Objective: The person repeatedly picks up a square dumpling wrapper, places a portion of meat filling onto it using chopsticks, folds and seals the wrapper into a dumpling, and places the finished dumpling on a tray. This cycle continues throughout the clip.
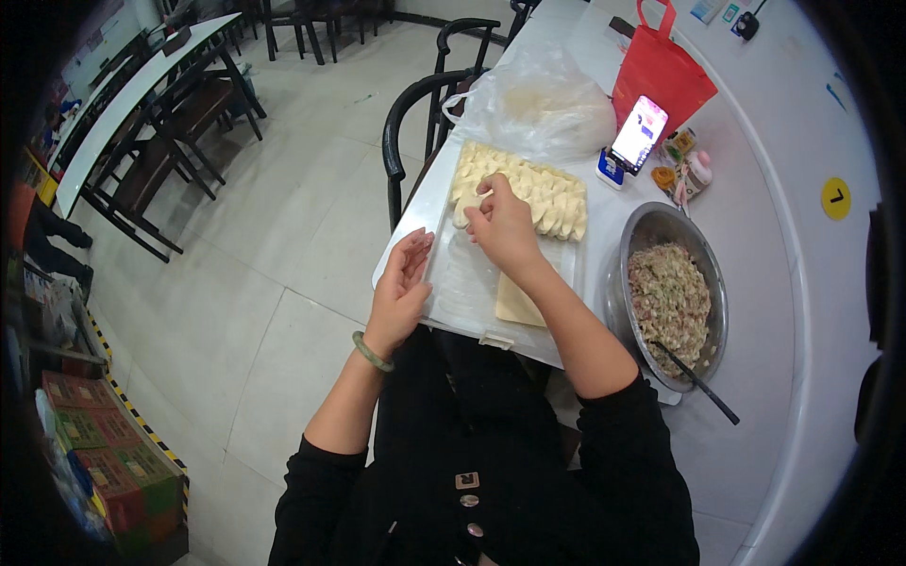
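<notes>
Rows of folded dumplings (pixel 548 191) fill the far part of a clear plastic tray (pixel 460 290). My right hand (pixel 501 223) is over the near left end of the rows, fingers bent at a pale dumpling (pixel 461 212); whether they grip it cannot be told. My left hand (pixel 405 283), with a bangle on the wrist, is half curled at the tray's left edge and holds nothing. A stack of square dough wrappers (pixel 519 303) lies in the near part of the tray, partly behind my right forearm. To the right, a steel bowl (pixel 626 311) holds minced filling (pixel 669 297) and a dark-handled utensil (pixel 697 385).
Beyond the dumplings lies a translucent plastic bag (pixel 545 106). A lit phone (pixel 639 134) on a stand, a red bag (pixel 658 78) and small items stand at the back right, beside the white wall. Black chairs (pixel 414 106) adjoin the table's left edge.
</notes>
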`<act>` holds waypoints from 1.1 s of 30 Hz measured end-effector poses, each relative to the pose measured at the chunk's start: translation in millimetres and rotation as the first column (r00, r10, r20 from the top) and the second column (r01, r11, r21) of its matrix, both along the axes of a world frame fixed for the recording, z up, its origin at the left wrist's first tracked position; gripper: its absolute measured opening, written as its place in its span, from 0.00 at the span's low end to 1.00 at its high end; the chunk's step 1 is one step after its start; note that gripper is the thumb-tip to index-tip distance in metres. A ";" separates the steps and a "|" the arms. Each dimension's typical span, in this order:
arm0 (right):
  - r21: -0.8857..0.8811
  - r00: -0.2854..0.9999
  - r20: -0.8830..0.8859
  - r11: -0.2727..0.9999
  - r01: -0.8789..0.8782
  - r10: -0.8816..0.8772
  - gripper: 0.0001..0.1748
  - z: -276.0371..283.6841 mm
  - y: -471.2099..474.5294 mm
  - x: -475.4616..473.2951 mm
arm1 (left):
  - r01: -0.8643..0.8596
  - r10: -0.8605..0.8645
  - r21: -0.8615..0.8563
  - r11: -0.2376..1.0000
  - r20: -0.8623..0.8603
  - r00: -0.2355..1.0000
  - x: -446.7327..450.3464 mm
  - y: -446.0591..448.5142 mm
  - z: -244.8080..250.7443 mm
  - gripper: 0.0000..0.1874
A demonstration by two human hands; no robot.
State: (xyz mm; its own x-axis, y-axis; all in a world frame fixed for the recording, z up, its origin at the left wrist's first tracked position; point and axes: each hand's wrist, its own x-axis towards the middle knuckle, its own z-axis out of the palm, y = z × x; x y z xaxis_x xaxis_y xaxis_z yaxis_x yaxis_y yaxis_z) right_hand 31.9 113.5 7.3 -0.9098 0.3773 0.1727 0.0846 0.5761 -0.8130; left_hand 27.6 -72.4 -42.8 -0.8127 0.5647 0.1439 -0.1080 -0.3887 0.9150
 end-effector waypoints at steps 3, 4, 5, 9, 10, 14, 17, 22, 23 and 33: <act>0.234 0.999 -0.033 0.971 0.043 -0.036 0.16 -9.5 -4.0 -15.8 | 0.005 -0.004 0.013 1.000 -0.011 1.000 -3.0 0.2 -6.2 0.38; 0.242 0.999 -0.015 0.969 0.043 -0.040 0.16 -10.0 -4.9 -18.7 | 0.010 -0.009 0.023 1.000 -0.016 1.000 -3.9 0.8 -7.9 0.37; 0.250 0.999 0.002 0.967 0.044 -0.046 0.17 -10.1 -5.8 -20.8 | 0.016 -0.015 0.033 0.999 -0.021 1.000 -4.2 1.3 -8.7 0.37; 0.366 0.999 -0.027 0.930 0.042 -0.035 0.17 -9.6 -7.9 -28.5 | 0.005 -0.004 0.025 1.000 -0.035 0.999 -2.7 -0.6 -7.1 0.37; 0.353 0.997 -0.050 0.933 0.067 -0.052 0.14 -10.8 -6.8 -30.8 | 0.006 -0.006 0.020 1.000 -0.035 0.999 -2.2 -0.3 -6.4 0.36; 0.396 1.000 0.016 0.918 0.017 -0.025 0.07 -12.6 -1.6 -42.1 | -0.018 0.017 -0.015 1.000 -0.055 0.998 -2.3 -0.6 -6.9 0.35; 0.443 0.997 0.072 0.896 -0.030 -0.002 0.07 -11.1 5.2 -44.6 | 0.002 -0.003 -0.016 1.000 -0.068 0.998 -2.2 2.3 -7.7 0.33; 0.477 0.994 0.109 0.877 -0.059 0.008 0.07 -12.1 -1.2 -43.1 | 0.029 -0.031 -0.035 0.999 -0.070 0.997 -4.4 1.8 -10.2 0.33; 0.481 0.994 0.107 0.875 -0.057 0.006 0.07 -12.1 -0.8 -44.2 | 0.036 -0.038 -0.035 0.999 -0.079 0.996 -4.0 2.6 -9.9 0.33; 0.166 0.986 0.090 0.974 -0.153 0.140 0.11 48.3 -8.6 130.5 | -0.055 -0.003 -0.192 0.980 -0.288 0.958 -4.9 14.7 -30.9 0.31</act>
